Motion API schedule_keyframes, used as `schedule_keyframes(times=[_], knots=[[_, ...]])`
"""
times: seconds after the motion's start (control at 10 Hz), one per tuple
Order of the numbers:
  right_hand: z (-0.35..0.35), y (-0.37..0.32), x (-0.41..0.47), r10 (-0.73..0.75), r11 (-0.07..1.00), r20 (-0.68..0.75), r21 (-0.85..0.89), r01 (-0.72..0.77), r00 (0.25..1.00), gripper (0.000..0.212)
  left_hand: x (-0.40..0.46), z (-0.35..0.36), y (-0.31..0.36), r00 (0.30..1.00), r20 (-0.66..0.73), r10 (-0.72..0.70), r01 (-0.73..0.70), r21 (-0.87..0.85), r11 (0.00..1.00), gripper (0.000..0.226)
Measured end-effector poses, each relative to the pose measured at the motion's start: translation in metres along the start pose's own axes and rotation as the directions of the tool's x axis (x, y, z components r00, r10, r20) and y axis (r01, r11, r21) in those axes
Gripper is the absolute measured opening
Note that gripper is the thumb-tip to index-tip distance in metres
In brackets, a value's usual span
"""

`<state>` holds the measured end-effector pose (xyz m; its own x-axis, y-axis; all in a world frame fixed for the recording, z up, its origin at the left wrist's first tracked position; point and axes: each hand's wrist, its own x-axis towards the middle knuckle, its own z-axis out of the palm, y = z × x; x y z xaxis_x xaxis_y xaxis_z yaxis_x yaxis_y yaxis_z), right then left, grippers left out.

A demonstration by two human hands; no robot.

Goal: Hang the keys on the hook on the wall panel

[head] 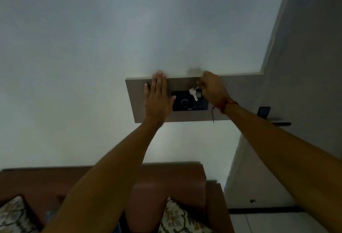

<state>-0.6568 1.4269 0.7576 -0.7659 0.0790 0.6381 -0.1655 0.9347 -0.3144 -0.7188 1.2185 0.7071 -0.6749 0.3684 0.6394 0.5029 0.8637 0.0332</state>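
My right hand [212, 89] pinches the top of the keys [194, 93] between fingertips, the small silver bunch dangling below my fingers against the upper part of the grey wall panel [240, 92]; the hook itself is hidden behind my hand, so I cannot tell whether the ring is on it. The keys hang in front of the top edge of a black switch plate [189, 104] set into the panel, which carries a round dial and a short white mark along its lower edge, too small and blurred for me to read. A red thread [220, 108] is tied round my right wrist, one loose end trailing down. My left hand [157, 97] is spread flat, fingers together and pointing up, palm pressed to the panel just left of the switch plate and holding nothing. The panel juts out from a pale wall [92, 47] and joins a taller grey section to the right, where a small dark object [263, 112] stands above a thin dark shelf [281, 124]. Below my forearms sits a brown sofa [166, 177] with two floral cushions [175, 219]
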Motion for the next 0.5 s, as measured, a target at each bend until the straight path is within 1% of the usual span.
schedule_keyframes(times=[0.1,0.2,0.3,0.4,0.5], knots=[[0.004,0.0,-0.006,0.01,1.0,-0.032,-0.003,-0.01,0.999,0.014,0.0,0.0,0.0,1.0,0.006,-0.008,0.008,0.042,0.999,0.086],[0.003,-0.005,-0.009,0.012,0.998,-0.009,-0.067,-0.013,1.0,0.016,-0.003,-0.004,-0.001,1.0,0.031,0.0,-0.002,0.085,0.996,0.085],[-0.001,-0.009,-0.01,0.04,0.998,0.025,-0.052,-0.039,0.999,0.018,-0.003,-0.01,-0.001,0.998,0.059,0.008,-0.013,0.082,0.997,0.085],[-0.011,-0.015,-0.01,0.053,0.997,0.039,-0.056,-0.051,0.998,0.028,0.001,-0.019,0.0,0.994,0.102,0.026,-0.035,0.085,0.996,0.082],[-0.023,-0.024,-0.007,0.035,0.995,0.048,-0.096,-0.031,0.998,0.04,0.005,-0.028,-0.001,0.995,0.086,0.054,-0.062,0.099,0.993,0.079]])
